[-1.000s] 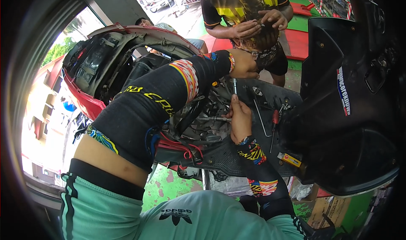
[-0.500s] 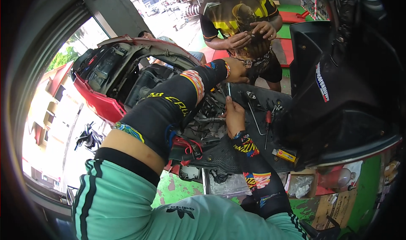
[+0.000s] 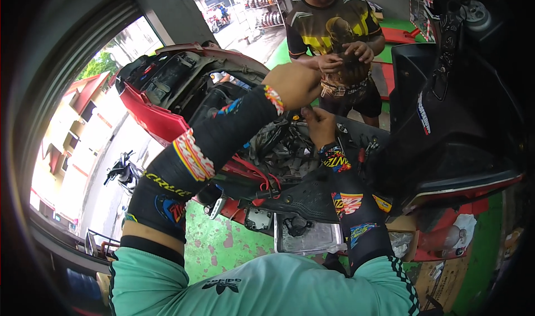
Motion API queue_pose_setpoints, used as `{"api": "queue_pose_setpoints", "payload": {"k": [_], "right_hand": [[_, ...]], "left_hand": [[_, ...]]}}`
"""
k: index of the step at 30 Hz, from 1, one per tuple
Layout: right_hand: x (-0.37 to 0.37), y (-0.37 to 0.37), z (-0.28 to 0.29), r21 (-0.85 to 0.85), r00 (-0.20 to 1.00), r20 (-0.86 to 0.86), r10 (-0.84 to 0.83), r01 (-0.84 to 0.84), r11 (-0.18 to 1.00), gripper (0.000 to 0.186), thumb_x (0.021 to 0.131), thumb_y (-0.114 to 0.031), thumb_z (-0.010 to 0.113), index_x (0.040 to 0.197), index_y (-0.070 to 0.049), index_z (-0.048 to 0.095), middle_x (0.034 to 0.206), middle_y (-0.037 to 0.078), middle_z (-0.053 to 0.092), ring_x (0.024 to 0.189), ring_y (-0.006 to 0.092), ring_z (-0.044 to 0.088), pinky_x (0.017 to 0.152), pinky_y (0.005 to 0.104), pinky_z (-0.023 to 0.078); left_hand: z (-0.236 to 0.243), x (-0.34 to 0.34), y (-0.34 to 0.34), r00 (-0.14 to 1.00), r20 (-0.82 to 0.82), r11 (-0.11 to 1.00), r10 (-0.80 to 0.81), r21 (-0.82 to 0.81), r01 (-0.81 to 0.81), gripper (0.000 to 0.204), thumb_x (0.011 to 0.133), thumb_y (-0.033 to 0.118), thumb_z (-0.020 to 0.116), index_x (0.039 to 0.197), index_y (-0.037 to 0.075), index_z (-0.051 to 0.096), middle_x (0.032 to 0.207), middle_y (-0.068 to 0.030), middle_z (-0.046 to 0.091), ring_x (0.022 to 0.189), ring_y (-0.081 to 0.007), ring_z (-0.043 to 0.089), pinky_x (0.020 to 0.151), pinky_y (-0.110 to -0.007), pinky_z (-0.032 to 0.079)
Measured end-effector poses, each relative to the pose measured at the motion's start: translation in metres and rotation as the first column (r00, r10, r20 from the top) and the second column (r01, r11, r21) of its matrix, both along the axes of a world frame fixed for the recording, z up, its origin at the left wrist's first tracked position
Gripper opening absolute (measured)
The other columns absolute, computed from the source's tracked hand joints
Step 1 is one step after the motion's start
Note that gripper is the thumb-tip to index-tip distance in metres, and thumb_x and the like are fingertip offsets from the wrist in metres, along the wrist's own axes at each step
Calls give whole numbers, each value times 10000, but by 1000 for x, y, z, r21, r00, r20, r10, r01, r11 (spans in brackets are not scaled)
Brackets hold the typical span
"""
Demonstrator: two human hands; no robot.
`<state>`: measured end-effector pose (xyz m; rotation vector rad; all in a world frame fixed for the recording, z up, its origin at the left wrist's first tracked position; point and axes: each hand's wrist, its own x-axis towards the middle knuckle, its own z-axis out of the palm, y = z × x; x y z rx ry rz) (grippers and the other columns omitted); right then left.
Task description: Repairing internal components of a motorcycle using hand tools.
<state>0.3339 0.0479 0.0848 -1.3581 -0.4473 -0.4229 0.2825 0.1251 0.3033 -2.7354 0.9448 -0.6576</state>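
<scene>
My left hand (image 3: 293, 85) is closed in a fist above the opened middle of a scooter, its back turned up so that whatever it grips is hidden. Just below and to the right is my right hand (image 3: 321, 126), fingers curled and thumb up; I cannot make out what is in it. Beneath both hands lie the scooter's exposed engine parts and wiring (image 3: 278, 152). The dark floorboard (image 3: 304, 200) runs along the near side. Red cables (image 3: 253, 168) hang beside my left forearm.
A person (image 3: 340, 43) stands across the scooter, hands together. The red rear body (image 3: 153, 107) is at left, the black front shield (image 3: 457, 110) at right. A red-handled screwdriver (image 3: 361, 155) and a small yellow box (image 3: 382, 203) lie near my right forearm. A metal tray (image 3: 317, 243) sits below.
My left hand has risen into a fist, its forearm drawn back and elbow out. My right hand has moved up close to it. The chrome tool shaft seen between them before is now hidden.
</scene>
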Motion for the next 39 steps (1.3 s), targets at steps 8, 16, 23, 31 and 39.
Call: {"api": "queue_pose_setpoints", "payload": {"k": [8,16,23,31,39], "right_hand": [[-1,-10,22,-284,967,247,62,12,959,430,800,-278,805,614,14,550,532,158,474,471,267,438,500,406,372],[1,-8,23,-302,938,336,89,17,953,441,772,-302,826,641,18,552,558,138,466,483,255,437,500,384,373],[30,-8,-13,-51,975,153,160,-154,987,424,833,-301,778,669,29,567,562,120,464,510,219,420,505,348,371],[12,-16,5,-300,856,462,231,-95,949,403,842,-323,745,683,14,593,612,120,574,566,281,593,529,353,403],[11,5,-4,71,956,-181,232,-222,972,554,927,-481,647,699,23,610,590,99,591,549,200,585,545,328,422]], "left_hand": [[-18,-41,30,973,-108,965,205,-143,-219,214,878,261,621,919,70,707,904,-165,650,827,-354,656,741,-471,514],[-20,-53,38,967,-179,941,181,-254,-223,236,894,244,618,986,45,708,943,-169,640,865,-357,648,766,-469,514],[-22,-46,15,988,-131,910,79,-396,-125,302,900,257,625,1104,35,651,958,-163,629,887,-352,640,795,-445,508],[-8,-45,11,935,-270,738,229,-578,-348,355,919,296,646,1136,16,637,939,-149,657,840,-242,664,771,-357,513],[-29,-89,30,948,-312,412,66,-857,-310,318,966,238,636,1167,-7,605,1034,-94,663,958,-150,631,851,-298,496]]}}
